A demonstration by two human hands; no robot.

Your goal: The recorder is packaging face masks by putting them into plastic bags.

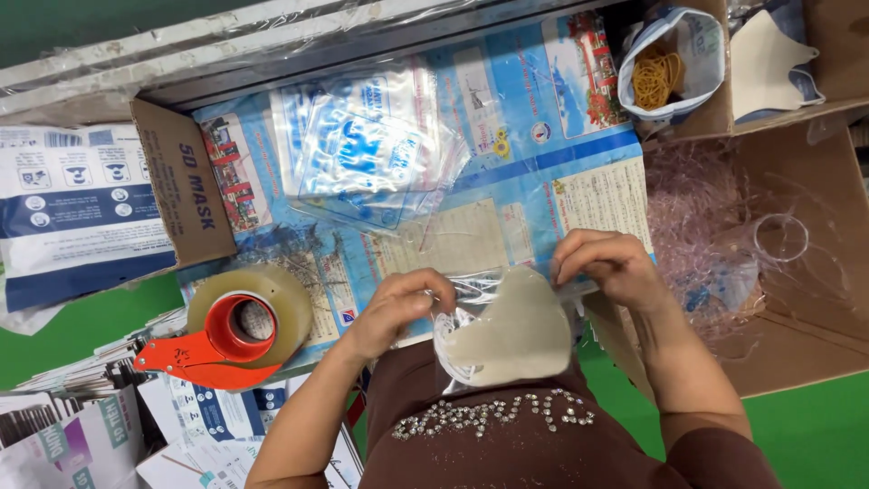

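Both hands are closed in pinch grips: I see the left hand [398, 303] pinching the edge of a clear plastic sleeve [471, 290], and the right hand [608, 267] gripping the top of a beige folded mask [511, 330] held just above the person's lap at the near edge of the table [507, 136]. To the left sits an orange tape dispenser [231, 330]; farther back lies a pile of clear printed bags [367, 149], and at the far right a bag of yellow rubber bands [659, 74].

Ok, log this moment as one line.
left hand: grips clear bag edge | right hand: pinches bag top | beige mask: between hands, partly bagged | tape dispenser: left, untouched
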